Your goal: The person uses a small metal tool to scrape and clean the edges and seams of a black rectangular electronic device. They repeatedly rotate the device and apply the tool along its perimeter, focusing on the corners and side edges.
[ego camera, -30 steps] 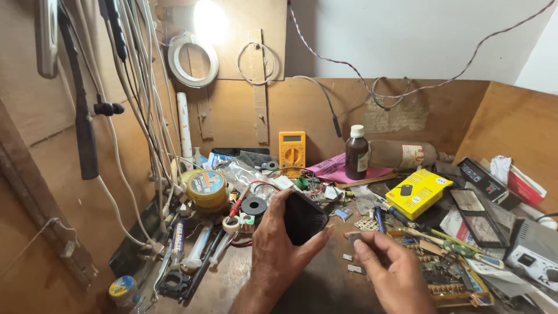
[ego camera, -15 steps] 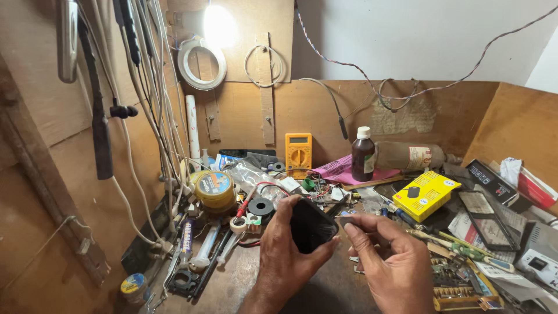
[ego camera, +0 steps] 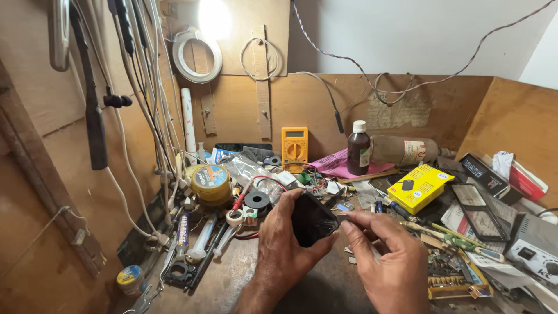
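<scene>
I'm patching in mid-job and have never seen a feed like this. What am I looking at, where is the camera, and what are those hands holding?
There is no machine here: a person works with two bare hands, and the one camera sits on their head, looking down at a cluttered wooden workbench. The left hand grips a small black device, tilted up off the bench. The right hand pinches something thin against the device's edge; it is too small to tell what. Behind the hands lie a yellow multimeter, a brown bottle with a white cap, a yellow box, a roll of black tape and a round tin. White cables hang down the left wall.
</scene>
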